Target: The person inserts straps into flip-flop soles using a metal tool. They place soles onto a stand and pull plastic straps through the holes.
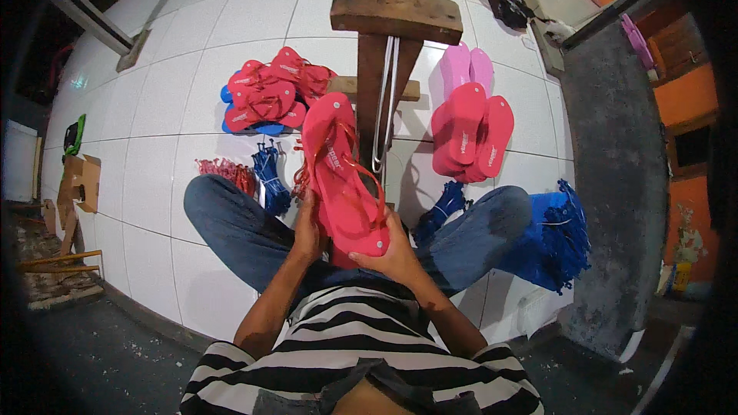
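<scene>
I hold a pink-red flip-flop (338, 173) upright over my lap, sole facing me, its translucent red strap (363, 177) fitted on top. My left hand (307, 232) grips its left edge near the heel. My right hand (392, 253) cups the heel from the lower right, thumb across the sole. Just behind the sandal stands a wooden post stand (388, 38) with a white metal hook (384, 107) hanging down its front.
A pile of finished red flip-flops on blue ones (269, 96) lies at the far left, bare pink soles (469, 127) at the right. Bundles of red straps (227, 173) and blue straps (269, 177) sit by my left knee, a blue heap (553, 238) by the grey concrete ledge (615, 184).
</scene>
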Available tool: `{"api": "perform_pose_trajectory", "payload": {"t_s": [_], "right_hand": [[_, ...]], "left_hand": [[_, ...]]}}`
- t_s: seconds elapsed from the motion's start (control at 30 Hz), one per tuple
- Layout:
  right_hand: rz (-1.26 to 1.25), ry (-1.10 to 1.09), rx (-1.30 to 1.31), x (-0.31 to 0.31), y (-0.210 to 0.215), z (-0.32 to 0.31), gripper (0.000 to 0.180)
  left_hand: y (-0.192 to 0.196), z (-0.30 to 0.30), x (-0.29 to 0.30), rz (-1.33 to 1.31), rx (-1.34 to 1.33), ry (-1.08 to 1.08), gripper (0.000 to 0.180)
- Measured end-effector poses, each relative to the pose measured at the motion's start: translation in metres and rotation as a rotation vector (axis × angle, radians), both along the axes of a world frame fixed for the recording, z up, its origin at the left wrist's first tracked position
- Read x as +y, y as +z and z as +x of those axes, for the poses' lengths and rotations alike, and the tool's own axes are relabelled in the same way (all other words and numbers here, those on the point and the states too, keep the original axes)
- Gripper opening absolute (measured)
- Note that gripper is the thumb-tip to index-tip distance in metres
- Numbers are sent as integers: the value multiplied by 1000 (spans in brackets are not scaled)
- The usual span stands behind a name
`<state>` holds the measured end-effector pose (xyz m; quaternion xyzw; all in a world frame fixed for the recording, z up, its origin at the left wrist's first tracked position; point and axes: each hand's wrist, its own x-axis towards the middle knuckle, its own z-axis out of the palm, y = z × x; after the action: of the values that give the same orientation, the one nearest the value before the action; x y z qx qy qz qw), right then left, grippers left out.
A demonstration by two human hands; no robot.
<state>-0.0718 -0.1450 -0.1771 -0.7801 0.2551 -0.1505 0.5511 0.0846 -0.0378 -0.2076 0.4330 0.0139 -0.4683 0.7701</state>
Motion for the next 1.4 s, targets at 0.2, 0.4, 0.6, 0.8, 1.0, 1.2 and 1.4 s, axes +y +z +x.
{"api": "perform_pose_trajectory", "payload": {"t_s": [0.2,0.4,0.6,0.8,1.0,1.2,1.4], "right_hand": [[35,41,-53,-14,-13,25,103],[80,-15,-26,17,-9,53,109],[-14,43,-7,-36,2,44,106],[-91,-18,-83,-30,-10,56,107],[-62,-233,-33,8,-16,77,103],[-223,20,-168,-18,-23,86,101],[37,-91,-150,-50,-47,62,81]], "left_hand": [[11,33,20,-30,-9,-41,55],[5,32,11,36,-142,67,54],[2,18,18,22,44,-96,59],[-15,13,21,37,-99,-63,61],[-15,4,18,100,-206,-16,57],[-3,34,9,190,-189,87,49],[5,127,-71,96,-465,418,34]]}}
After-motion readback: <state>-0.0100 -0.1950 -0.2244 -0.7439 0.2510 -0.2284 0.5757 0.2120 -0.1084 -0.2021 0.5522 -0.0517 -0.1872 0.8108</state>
